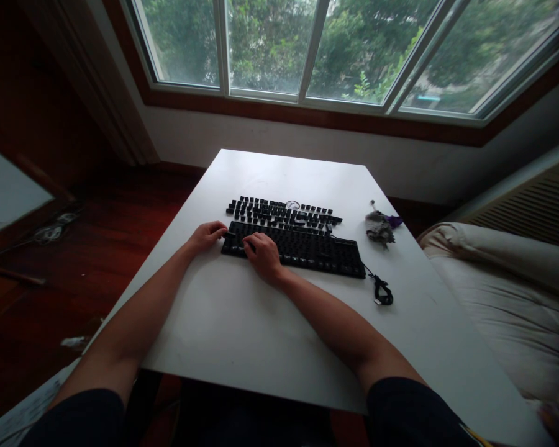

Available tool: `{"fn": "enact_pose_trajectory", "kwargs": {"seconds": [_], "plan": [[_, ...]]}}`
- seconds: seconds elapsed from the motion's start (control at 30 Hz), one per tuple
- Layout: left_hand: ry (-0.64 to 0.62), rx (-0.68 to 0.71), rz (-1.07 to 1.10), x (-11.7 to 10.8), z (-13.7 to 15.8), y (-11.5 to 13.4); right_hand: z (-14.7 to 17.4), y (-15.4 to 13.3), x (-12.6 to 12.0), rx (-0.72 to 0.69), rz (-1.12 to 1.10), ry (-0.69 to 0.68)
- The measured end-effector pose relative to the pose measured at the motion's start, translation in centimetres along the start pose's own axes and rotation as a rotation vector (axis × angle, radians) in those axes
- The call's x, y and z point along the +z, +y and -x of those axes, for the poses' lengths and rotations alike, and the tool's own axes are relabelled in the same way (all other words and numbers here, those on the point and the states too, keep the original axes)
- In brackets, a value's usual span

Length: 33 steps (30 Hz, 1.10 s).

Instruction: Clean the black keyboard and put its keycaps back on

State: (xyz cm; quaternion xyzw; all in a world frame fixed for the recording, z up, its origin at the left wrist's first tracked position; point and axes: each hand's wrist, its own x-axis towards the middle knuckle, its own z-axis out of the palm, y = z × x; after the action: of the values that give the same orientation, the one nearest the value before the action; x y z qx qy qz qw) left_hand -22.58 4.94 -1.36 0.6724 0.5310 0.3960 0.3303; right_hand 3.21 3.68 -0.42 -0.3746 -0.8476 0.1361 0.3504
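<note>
A black keyboard [307, 251] lies slightly askew on the white table, with its upper side dark and some of its keys hard to make out. My left hand [209, 235] is at its left end, thumb and fingers pinched together; a small dark piece shows at the fingertips, too small to name. Over the left part of the keyboard, my right hand [264, 253] rests with curled fingers drawn together, and their tips hide whatever they touch. Just beyond the keyboard, many loose black keycaps [272, 211] are spread in rough rows.
A coiled black cable [382, 290] lies off the keyboard's right end. Farther right sits a crumpled grey cloth [379, 228] with a purple part. The white table [242, 329] stands before a window [270, 49], with a padded cream seat [484, 279] at right.
</note>
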Motion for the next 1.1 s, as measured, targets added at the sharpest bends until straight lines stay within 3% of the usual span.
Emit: {"fn": "enact_pose_trajectory", "kwargs": {"seconds": [0.27, 0.67, 1.1], "plan": [[-0.103, 0.042, -0.087, 0.0, 0.6, 1.0, 0.0, -0.3, -0.4, -0.133, -0.005, -0.104], [-0.125, 0.073, -0.152, -0.4, 0.8, 1.3, 0.0, -0.2, -0.3, -0.143, -0.016, -0.103], [-0.199, 0.056, -0.083, -0.7, 0.9, 1.9, -0.1, -0.4, -0.5, -0.220, 0.078, -0.217]]}}
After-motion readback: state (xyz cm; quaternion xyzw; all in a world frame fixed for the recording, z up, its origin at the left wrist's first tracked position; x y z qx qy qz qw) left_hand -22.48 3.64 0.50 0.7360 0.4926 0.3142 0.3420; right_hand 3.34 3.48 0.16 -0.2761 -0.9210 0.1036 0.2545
